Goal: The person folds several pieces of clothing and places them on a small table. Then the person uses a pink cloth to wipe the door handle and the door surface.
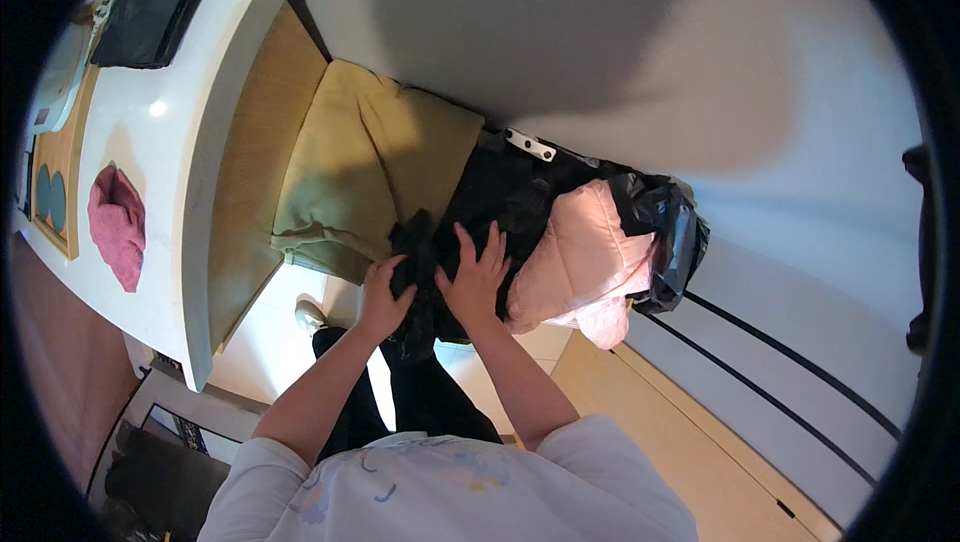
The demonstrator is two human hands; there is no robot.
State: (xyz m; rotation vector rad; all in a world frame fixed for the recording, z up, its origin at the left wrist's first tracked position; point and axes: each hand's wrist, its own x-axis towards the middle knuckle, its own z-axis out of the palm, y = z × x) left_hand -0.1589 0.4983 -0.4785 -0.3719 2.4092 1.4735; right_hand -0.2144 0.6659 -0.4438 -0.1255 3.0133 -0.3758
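Observation:
Black fabric (495, 193), perhaps a garment, lies spread in front of me, its near edge bunched up. My left hand (384, 300) is closed around a bunched fold at its left side. Flat on the fabric, with its fingers spread, rests my right hand (475, 276). An olive-green cloth (375, 159) lies to the left of the black fabric, partly creased. To the right is a pale pink quilted item (581, 249), partly inside a black plastic bag (667, 242). A white strip with dark dots (531, 144) shows at the fabric's far edge.
At the left stands a white countertop (169, 167) bearing a crumpled pink cloth (118, 223), a black folder-like item (150, 23) and a wooden tray (73, 197). A wall (750, 77) rises beyond the fabrics. Wooden cabinet fronts (675, 422) and black rails (787, 369) are at the lower right.

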